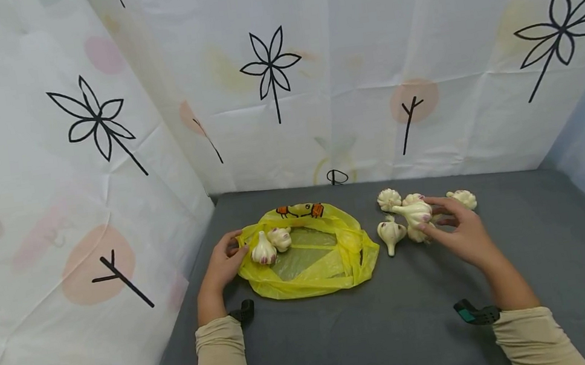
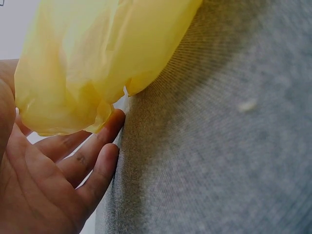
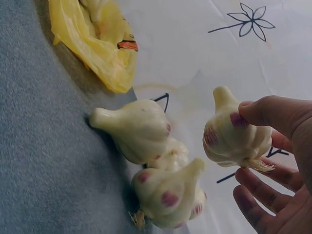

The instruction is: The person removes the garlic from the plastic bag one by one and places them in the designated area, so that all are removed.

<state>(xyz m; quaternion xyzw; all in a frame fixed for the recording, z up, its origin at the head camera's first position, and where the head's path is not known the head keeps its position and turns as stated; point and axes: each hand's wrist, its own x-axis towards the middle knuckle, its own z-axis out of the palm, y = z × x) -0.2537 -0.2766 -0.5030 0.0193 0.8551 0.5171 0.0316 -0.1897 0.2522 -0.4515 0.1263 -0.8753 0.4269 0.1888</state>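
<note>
At the left, pinches with the left hand (image 1: pixel 223 264) the left rim of a yellow bag (image 1: pixel 305 287), spread open on a gray table (image 1: pixel 366 338); in the left wrist view, extends the lower fingers behind the plastic. Just inside that rim, holds a first bagged bulb (image 1: pixel 264 251), with its neck up and its long axis near vertical in the head view; just right of it, a second bagged bulb (image 1: pixel 280 240), seemingly with its neck toward the right. Just beyond the bag's right edge, continues with a cluster of loose bulbs (image 1: pixel 389 200), including a near bulb (image 1: pixel 390 233) with its neck toward the person.

Farther right, grips a garlic bulb (image 1: pixel 414 214) between thumb and fingers of the right hand (image 1: pixel 462 233), raised above the cluster, with its long axis nearly level in the head view, neck leftward to the bag, root end toward the palm. In the right wrist view, points that neck upward, slightly left, with the root tuft low at right. Past the knuckles, ends at a far-right bulb (image 1: pixel 462 199).
</note>
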